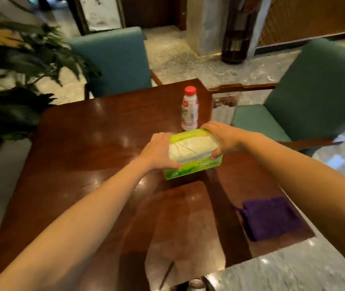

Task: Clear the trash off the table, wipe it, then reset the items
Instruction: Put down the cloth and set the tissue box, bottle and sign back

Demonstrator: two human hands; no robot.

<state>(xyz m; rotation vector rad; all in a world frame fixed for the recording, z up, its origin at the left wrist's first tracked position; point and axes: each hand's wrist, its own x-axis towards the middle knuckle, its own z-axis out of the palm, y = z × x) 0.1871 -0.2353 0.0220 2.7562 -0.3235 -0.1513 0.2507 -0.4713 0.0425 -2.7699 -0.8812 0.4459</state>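
A green tissue pack point(192, 156) with white tissues showing on top sits near the middle of the dark wooden table point(87, 143). My left hand point(160, 151) grips its left end and my right hand point(223, 138) grips its right end. Just behind the pack stands a white bottle with a red cap point(190, 109), upright. A folded purple cloth point(271, 217) lies near the table's right front corner, apart from both hands.
Two teal chairs stand at the table, one at the far side point(115, 59) and one at the right point(314, 95). A leaflet point(224, 108) stands by the far right edge. A leafy plant point(14, 76) crowds the left side.
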